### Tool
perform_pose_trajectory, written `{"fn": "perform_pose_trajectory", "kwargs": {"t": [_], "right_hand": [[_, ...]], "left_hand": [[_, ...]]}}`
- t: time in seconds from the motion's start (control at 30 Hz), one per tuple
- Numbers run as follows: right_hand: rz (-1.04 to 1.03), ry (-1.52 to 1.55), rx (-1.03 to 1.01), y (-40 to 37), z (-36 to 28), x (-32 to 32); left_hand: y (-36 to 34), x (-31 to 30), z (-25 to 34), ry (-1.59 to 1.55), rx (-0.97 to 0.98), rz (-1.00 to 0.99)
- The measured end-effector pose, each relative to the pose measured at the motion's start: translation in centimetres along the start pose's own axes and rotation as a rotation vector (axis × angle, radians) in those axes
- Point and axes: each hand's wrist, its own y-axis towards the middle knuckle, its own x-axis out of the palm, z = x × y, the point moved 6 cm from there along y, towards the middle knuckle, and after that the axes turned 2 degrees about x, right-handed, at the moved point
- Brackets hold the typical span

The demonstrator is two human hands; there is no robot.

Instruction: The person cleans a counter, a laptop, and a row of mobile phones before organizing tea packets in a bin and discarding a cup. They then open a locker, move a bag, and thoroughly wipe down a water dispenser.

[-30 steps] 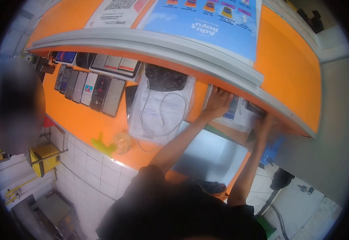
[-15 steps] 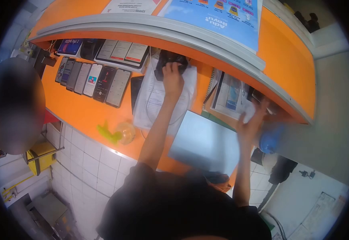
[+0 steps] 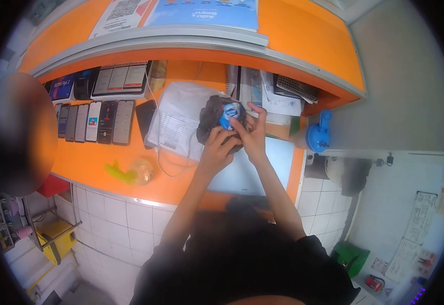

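A crumpled black plastic bag [image 3: 210,114] is between my two hands, above the back edge of a closed silver laptop [image 3: 262,175]. My left hand [image 3: 218,148] grips the bag's near side with bent fingers. My right hand [image 3: 254,134] pinches a small blue-and-white packet [image 3: 230,113] at the bag's opening, its index finger raised. What else the bag contains is hidden. Behind and left of the hands lie papers in a clear plastic sleeve [image 3: 173,129], with a white cable [image 3: 165,165] running beside them.
A row of phones [image 3: 99,122] stands along the left of the orange desk [image 3: 79,162]. A clear round container [image 3: 142,171] sits by a yellow-green object [image 3: 120,173]. An overhanging shelf [image 3: 308,68] crosses the back. At the right is a blue bottle [image 3: 318,136].
My left hand has brought the black bag from the back of the desk towards me. My right hand has come in from the right shelf, and the blue-and-white packet now shows at the bag.
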Motion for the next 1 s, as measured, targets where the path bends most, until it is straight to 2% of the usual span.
{"fn": "perform_pose_trajectory", "kwargs": {"t": [0.13, 0.2, 0.23, 0.27, 0.33, 0.37, 0.43, 0.47, 0.53, 0.57, 0.63, 0.67, 0.73, 0.77, 0.8, 0.83, 0.87, 0.93, 1.0], "right_hand": [[-0.016, -0.101, -0.144, 0.0, 0.0, 1.2], [0.106, -0.133, -0.326, -0.3, -1.3, 1.2], [0.139, -0.118, -0.344, -0.6, -1.9, 1.2], [0.141, -0.111, -0.348, -0.8, -2.5, 1.0], [0.089, 0.141, -0.110, -1.0, -1.6, 0.5], [0.006, 0.131, -0.204, -1.2, -2.2, 1.0], [-0.049, 0.111, -0.190, -1.4, -1.6, 1.2], [-0.105, 0.091, -0.177, -1.3, -1.1, 1.4], [-0.100, 0.048, -0.174, -1.0, -0.8, 1.2], [-0.075, -0.026, -0.173, -1.0, -0.8, 0.9], [-0.006, -0.276, -0.203, -0.9, -1.0, 0.1], [0.000, -0.275, -0.206, -1.1, -1.1, 0.0], [0.138, -0.626, -0.369, -1.8, -2.8, 0.1], [0.138, -0.626, -0.306, -2.2, -3.1, -0.1], [0.114, -0.523, -0.192, -2.7, -3.5, 0.1], [0.096, -0.420, -0.090, -3.3, -3.7, 0.4], [0.015, -0.342, -0.192, -3.7, -4.3, 0.5], [-0.225, -0.282, -0.083, -5.3, -8.0, 0.8], [-0.404, -0.483, 0.007, -7.4, -11.7, -1.0]], "left_hand": [[0.4, -1.5, 0.4, 0.054, 0.068, -0.030], [0.8, -3.7, 0.7, 0.069, -0.026, 0.119], [0.1, -4.3, 0.1, -0.017, -0.088, 0.243], [-0.2, -5.4, 0.1, -0.041, -0.072, 0.360], [-1.0, -6.8, -0.4, 0.026, -0.177, 0.485], [-0.9, -6.4, -0.5, 0.026, -0.174, 0.483], [-2.3, -4.0, -3.0, -0.138, -0.519, 0.478], [-3.7, -1.9, -4.8, -0.547, -0.714, 0.500], [-2.8, -1.8, -4.9, -0.167, -0.677, 0.282], [-2.7, -1.9, -5.1, -0.170, -0.671, 0.277], [-1.2, -2.9, -3.7, 0.136, -0.541, 0.215], [-0.6, -3.2, -3.3, 0.133, -0.536, 0.211], [1.4, -4.6, -2.2, 0.163, -0.543, 0.276], [2.4, -4.9, -1.2, 0.180, -0.549, 0.101], [2.8, -5.5, -0.5, 0.169, -0.524, 0.106], [3.2, -4.7, 0.1, 0.056, -0.493, -0.066], [3.4, -3.5, 0.9, -0.059, -0.440, -0.244], [3.6, -2.8, 2.1, -0.024, -0.310, -0.313], [1.3, -1.3, 0.0, 0.241, -0.093, -0.433]]}}
